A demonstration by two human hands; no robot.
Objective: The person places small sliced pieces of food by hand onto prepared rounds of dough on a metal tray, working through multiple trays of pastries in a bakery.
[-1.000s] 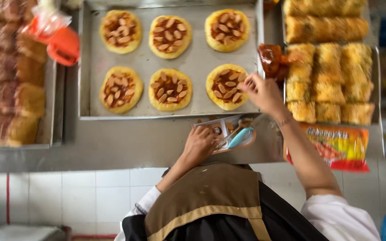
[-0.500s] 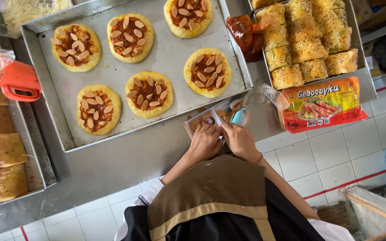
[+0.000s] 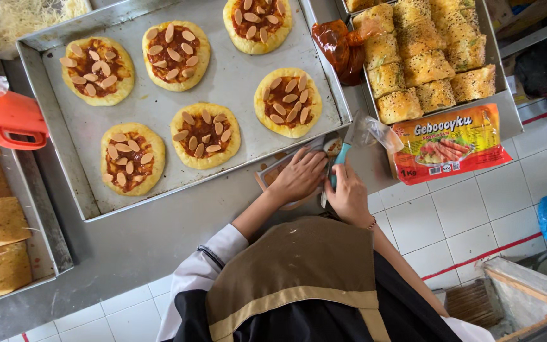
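While left hand [image 3: 299, 177] presses flat on cutting board [image 3: 273, 174], right hand [image 3: 348, 193] grips blue-handled knife [image 3: 343, 152].

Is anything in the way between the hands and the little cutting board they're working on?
Nothing visible is. The left hand lies flat on the small board at the counter edge, and the right hand beside it grips a blue-handled knife. The big tray of topped rounds lies just beyond, not between.

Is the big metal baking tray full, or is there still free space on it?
Not full. The baking tray holds six small topped pizzas, and bare metal shows between them and along its right side.
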